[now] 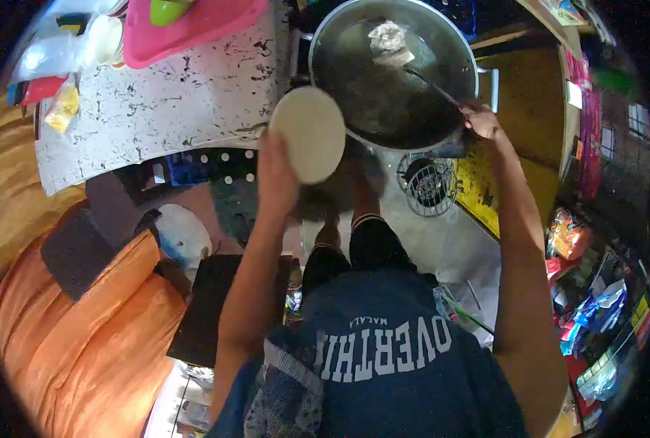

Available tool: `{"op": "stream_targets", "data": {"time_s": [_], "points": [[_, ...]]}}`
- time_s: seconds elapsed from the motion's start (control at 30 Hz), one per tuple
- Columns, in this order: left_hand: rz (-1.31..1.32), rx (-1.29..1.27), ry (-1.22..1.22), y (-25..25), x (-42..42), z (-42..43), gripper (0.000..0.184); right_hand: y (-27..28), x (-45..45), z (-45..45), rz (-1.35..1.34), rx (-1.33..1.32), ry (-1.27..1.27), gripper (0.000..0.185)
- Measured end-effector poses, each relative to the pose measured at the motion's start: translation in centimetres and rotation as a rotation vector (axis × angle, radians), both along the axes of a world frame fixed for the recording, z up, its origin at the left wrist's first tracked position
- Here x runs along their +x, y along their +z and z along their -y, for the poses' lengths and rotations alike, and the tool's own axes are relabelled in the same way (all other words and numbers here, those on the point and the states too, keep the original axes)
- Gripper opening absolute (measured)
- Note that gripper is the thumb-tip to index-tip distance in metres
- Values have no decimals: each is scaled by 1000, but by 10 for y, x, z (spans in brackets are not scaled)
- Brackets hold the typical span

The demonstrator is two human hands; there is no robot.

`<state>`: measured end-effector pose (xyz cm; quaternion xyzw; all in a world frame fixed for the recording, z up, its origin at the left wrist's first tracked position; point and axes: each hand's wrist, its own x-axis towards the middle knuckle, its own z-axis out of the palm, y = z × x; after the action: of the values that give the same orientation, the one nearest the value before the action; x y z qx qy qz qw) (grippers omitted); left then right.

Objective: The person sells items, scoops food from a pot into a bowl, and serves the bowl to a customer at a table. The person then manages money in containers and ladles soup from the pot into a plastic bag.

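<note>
My left hand (277, 175), slightly blurred, is closed on the edge of a round cream plate (314, 139), tilted beside the near left rim of a large metal pot (395, 148). Dark, cloudy liquid fills the pot. My right hand (480, 120) grips the handle of a ladle (433, 86) at the pot's right side. The ladle reaches over the liquid toward the far side. At its far end sits a pale, lumpy chunk (391, 42), perhaps meat, which hides the ladle's head.
Left of the pot stands a worn white table (171, 102) bearing a pink tray (201, 33) with a green item. A wire basket (430, 188) is below the pot. Orange cloth (91, 328) lies left; several packets (588, 306) crowd the right.
</note>
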<state>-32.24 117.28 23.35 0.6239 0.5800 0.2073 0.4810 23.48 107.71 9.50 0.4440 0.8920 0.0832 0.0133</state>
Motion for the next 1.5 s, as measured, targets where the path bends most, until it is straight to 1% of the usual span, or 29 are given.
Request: {"op": "stream_targets", "data": {"time_s": [0.03, 0.07, 0.1, 0.13, 0.2, 0.3, 0.37, 0.4, 0.47, 0.5, 0.57, 0.67, 0.7, 0.73, 0.8, 0.83, 0.9, 0.93, 1.0, 1.03, 1.1, 1.17, 1.2, 1.27, 1.33, 1.37, 1.4, 1.47, 1.5], "points": [[40, -70, 51, 15, 38, -16, 58, 17, 7, 6, -71, -293, -229, 31], [80, -138, 106, 30, 77, -32, 58, 37, 10, 4, -102, -449, -330, 32], [52, -124, 67, 6, 91, -45, 66, 58, 13, 2, -125, -591, -442, 33], [35, -85, 93, -16, 109, -57, 69, 85, 8, -3, -275, -810, -727, 38], [32, -52, 128, -78, 138, -87, 72, 123, 3, -15, -409, -1018, -1017, 47], [154, -150, 126, -176, 178, -129, 78, 171, 10, -29, -303, -999, -913, 48], [526, -315, 23, -174, 194, -138, 81, 197, -1, -45, -173, -988, -834, 47], [221, -453, 143, -143, 200, -135, 79, 208, -7, -52, -127, -985, -812, 46], [549, -434, 226, -133, 214, -129, 80, 218, -20, -64, -685, -904, -1191, 35], [543, -444, 224, -137, 219, -129, 80, 221, -18, -73, -686, -912, -1199, 35], [674, -463, 251, -144, 224, -128, 82, 231, -14, -94, -495, -929, -1028, 33], [481, -468, 228, -103, 213, -109, 83, 270, -55, -126, -177, -901, -708, 28], [735, -295, 198, -129, 218, -109, 82, 276, -61, -128, -51, -837, -606, 27], [726, -294, 198, -153, 218, -105, 82, 280, -63, -126, 45, -723, -607, 28], [888, -372, 283, -165, 218, -101, 81, 279, -52, -120, 138, -603, -607, 30], [943, -397, 311, -164, 218, -99, 81, 276, -33, -109, 264, -471, -405, 33], [909, -402, 332, -141, 218, -90, 83, 267, -25, -98, 390, -333, -198, 37], [912, -401, 333, -129, 219, -87, 83, 260, -23, -94, 467, -570, -387, 42], [1023, -654, 528, -114, 224, -82, 84, 258, -38, -74, 265, -657, -619, 48], [1025, -659, 523, -113, 227, -83, 84, 257, -49, -67, 97, -733, -800, 48], [1135, -441, 383, -127, 235, -88, 84, 235, -55, -44, -231, -657, -836, 41], [1094, -424, 362, -138, 231, -93, 83, 220, -59, -25, -258, -643, -956, 36], [1067, -383, 348, -125, 225, -92, 83, 212, -61, -17, -276, -612, -1056, 32], [1008, -296, 333, -107, 212, -83, 80, 200, -69, 5, -350, -483, -1022, 27], [967, -219, 429, -107, 199, -87, 66, 214, -104, 9, -120, -592, -1222, 34], [964, -212, 413, -94, 189, -84, 66, 194, -98, 26, 70, -525, -991, 40], [1043, -261, 378, -75, 179, -78, 66, 162, -92, 38, 60, -509, -1000, 40], [1169, -334, 252, -33, 156, -64, 66, 103, -90, 58, -160, -494, -1226, 46], [1122, -341, 276, -25, 148, -59, 71, 89, -103, 68, -164, -480, -1235, 46]]}}
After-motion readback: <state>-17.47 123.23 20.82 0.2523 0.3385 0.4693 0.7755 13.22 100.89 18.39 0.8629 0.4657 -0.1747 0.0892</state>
